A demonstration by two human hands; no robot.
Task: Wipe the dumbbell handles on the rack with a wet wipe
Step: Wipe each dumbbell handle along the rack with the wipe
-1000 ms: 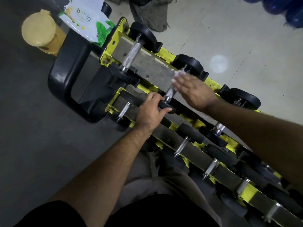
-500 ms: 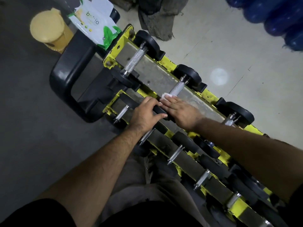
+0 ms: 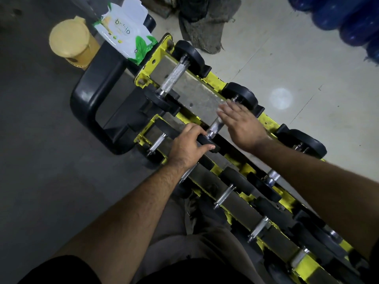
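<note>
You grip the dumbbell's end point(image 3: 207, 141) with left hand point(image 3: 187, 146), right hand point(image 3: 241, 125) flat, fingers straight on second handle point(image 3: 214, 128); most handles left.

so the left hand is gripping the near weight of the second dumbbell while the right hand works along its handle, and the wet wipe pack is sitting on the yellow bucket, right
Not quite. The head view shows the wet wipe pack beside the yellow bucket, resting on the black frame at the rack's end, not on the bucket. The rest holds: the left hand grips the near weight and the right hand lies over the handle.
</note>
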